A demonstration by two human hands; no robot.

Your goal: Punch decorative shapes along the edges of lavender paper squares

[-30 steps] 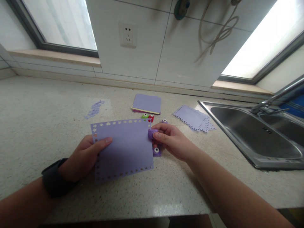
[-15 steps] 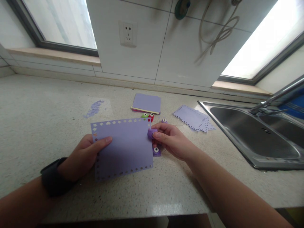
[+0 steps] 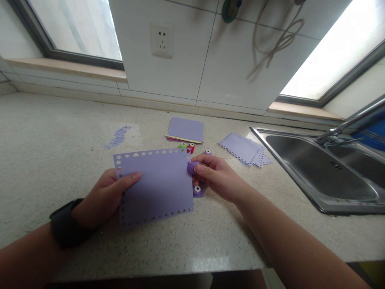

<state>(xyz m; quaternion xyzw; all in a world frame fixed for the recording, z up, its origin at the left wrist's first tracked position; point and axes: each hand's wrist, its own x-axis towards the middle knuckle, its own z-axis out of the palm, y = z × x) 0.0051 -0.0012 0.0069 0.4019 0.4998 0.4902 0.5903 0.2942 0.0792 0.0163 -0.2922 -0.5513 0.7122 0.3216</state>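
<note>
A purple sheet [image 3: 159, 184] with small shapes cut along its top, left and bottom edges is held above the counter. My left hand [image 3: 110, 194] grips its left side, thumb on top. My right hand [image 3: 218, 176] is closed on a purple punch [image 3: 192, 167], which sits over the sheet's right edge near the top corner. Another purple punch [image 3: 197, 190] lies just below my right fingers, and one more [image 3: 207, 152] is behind them. Green [image 3: 183, 145] and red [image 3: 191, 147] punches stand behind the sheet's top edge, partly hidden by it.
Behind are a stack of coloured paper [image 3: 185, 130] and, to the left, a pile of purple cut-outs [image 3: 119, 136]. Punched purple sheets [image 3: 242, 148] lie at the right, beside a steel sink [image 3: 319, 172]. The counter's front edge [image 3: 168, 276] is near me.
Almost nothing differs. The sheet and my left hand have shifted very slightly left and up in the view, while the punch stays at the right edge.
</note>
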